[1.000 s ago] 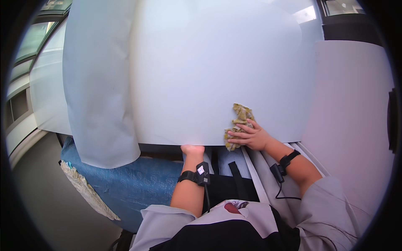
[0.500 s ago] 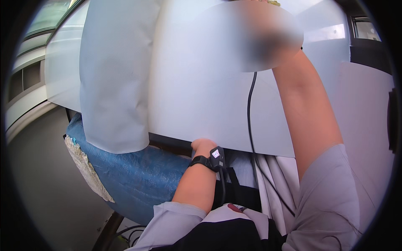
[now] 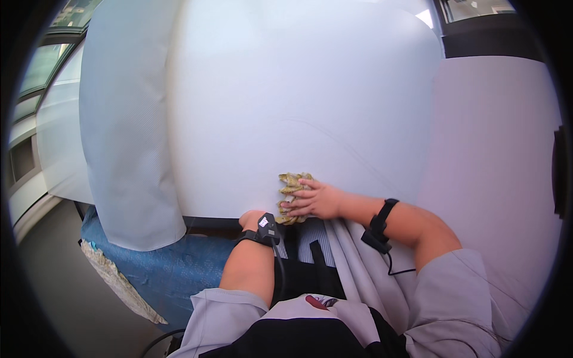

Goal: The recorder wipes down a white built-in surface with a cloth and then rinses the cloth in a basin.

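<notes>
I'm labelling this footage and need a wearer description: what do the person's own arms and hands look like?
Loose, light grey sleeves leave the forearms bare, apart from a black strap on each. Each strap carries a small black box with a dark cable; the left box bears a small white label. No glove shows on the left hand or right hand.

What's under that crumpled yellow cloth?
Around the yellow cloth you can see the white surface, so that's what it lies on, near the edge. The right hand is on top. Whatever is directly beneath stays covered.
</notes>
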The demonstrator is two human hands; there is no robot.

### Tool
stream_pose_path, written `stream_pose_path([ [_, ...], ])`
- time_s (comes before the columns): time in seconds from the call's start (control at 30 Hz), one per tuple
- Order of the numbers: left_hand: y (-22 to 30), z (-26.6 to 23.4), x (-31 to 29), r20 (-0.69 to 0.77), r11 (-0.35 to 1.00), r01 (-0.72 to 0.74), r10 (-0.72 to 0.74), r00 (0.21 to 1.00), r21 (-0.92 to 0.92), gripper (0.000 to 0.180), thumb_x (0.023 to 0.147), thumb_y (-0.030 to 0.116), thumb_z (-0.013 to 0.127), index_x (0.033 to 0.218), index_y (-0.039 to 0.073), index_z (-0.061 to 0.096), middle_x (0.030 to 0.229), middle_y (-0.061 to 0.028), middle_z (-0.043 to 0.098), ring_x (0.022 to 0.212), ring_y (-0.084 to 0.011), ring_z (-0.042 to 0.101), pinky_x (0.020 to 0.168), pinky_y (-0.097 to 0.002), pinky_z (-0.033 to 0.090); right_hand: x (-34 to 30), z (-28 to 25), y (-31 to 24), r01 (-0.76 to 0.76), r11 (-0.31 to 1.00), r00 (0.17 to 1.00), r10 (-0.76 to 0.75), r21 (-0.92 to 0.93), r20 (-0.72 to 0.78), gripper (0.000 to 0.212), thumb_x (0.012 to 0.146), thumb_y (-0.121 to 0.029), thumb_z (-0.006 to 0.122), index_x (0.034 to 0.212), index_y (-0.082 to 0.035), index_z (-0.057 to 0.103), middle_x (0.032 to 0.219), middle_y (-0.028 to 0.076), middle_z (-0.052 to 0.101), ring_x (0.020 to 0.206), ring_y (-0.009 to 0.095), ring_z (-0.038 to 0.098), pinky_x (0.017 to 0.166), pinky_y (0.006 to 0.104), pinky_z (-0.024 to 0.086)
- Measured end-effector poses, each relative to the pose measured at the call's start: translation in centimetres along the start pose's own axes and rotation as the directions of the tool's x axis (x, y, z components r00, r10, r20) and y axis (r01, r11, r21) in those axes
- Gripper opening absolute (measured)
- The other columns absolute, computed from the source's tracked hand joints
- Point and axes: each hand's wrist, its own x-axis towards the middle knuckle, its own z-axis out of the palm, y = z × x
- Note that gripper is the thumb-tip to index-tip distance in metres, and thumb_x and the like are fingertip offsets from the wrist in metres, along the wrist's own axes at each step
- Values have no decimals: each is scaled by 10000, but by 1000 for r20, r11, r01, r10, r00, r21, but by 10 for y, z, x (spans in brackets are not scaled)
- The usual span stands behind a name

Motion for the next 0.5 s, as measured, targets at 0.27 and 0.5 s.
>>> stream_pose_path([
  [0.27,-11,-17,-13,130,612,-220,188,974,760,322,896,270,507,1195,231,618,1244,16,595,1182,-155,539,925,-304,449,-9,-163,231,-743,605,667,637,-284,-386,483,906,-246,471,1350,-426,414,1490,-92,307,1399,168,227,1129,533,117],
  [0.5,2,-11,-43,150,520,-244,216,965,818,315,904,271,476,1175,219,629,1211,23,615,1134,-152,573,922,-311,452,-55,-161,291,-948,301,296,711,-104,-638,530,887,-273,504,1352,-484,363,1490,-62,294,1392,228,217,1093,617,133],
])
